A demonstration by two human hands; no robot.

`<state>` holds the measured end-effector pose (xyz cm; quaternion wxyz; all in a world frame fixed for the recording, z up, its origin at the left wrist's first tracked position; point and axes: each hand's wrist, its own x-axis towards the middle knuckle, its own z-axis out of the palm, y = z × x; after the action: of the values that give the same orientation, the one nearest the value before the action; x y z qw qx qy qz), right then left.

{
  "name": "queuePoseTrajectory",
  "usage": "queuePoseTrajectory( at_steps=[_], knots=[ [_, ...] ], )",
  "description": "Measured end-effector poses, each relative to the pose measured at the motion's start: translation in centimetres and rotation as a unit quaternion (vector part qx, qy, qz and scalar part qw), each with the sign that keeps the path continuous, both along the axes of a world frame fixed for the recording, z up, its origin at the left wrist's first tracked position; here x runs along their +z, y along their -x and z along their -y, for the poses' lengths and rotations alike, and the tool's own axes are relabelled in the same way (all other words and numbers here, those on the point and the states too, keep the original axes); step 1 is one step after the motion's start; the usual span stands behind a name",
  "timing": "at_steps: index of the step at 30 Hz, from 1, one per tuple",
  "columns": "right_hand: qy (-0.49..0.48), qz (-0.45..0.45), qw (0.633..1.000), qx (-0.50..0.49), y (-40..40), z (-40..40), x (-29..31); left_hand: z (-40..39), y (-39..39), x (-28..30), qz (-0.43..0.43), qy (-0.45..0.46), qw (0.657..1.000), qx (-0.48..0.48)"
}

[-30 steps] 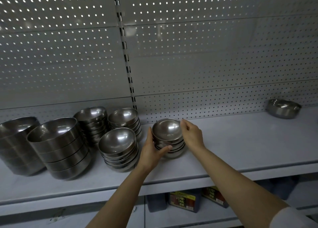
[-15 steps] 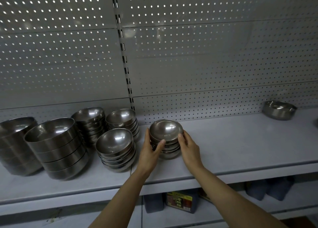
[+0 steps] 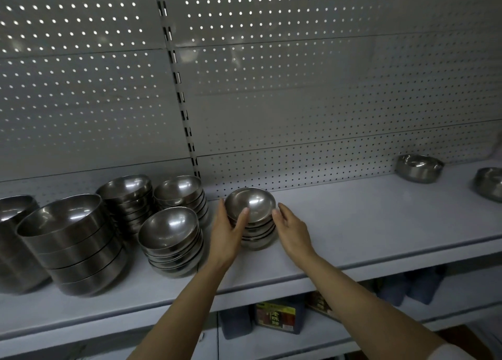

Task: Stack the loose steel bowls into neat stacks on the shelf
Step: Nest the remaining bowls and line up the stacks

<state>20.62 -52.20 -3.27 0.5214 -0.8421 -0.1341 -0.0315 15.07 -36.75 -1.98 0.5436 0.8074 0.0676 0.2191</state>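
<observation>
Hands are letting go of our little stack.
Our left hand (image 3: 226, 233) is still holding the stack (image 3: 252, 218) on the shelf (image 3: 380, 224); our right hand (image 3: 292, 228) is opening, fingers just touching. Two loose bowls (image 3: 418, 168) are waiting far right.
</observation>
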Motion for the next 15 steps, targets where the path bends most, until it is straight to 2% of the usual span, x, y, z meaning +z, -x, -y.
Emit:
queuePoseTrajectory(
  at_steps=[3, 7, 12, 15],
  knots=[
    [0.087, 0.035, 0.995, -0.020, -0.5, 2.1, 1.3, 0.0, -1.0, 1.4, -0.028, -0.169, 0.985, 0.015],
    [0.182, 0.095, 0.977, -0.052, -1.4, 5.8, 3.6, 0.7, -2.5, 4.1, -0.070, -0.378, 0.923, -0.011],
    [0.261, 0.160, 0.945, -0.118, -1.2, 10.5, 6.4, 3.3, -4.4, 7.3, -0.082, -0.499, 0.862, -0.050],
    [0.292, 0.191, 0.924, -0.159, -0.5, 13.2, 7.4, 5.6, -5.6, 8.6, -0.053, -0.542, 0.836, -0.072]
  ],
)
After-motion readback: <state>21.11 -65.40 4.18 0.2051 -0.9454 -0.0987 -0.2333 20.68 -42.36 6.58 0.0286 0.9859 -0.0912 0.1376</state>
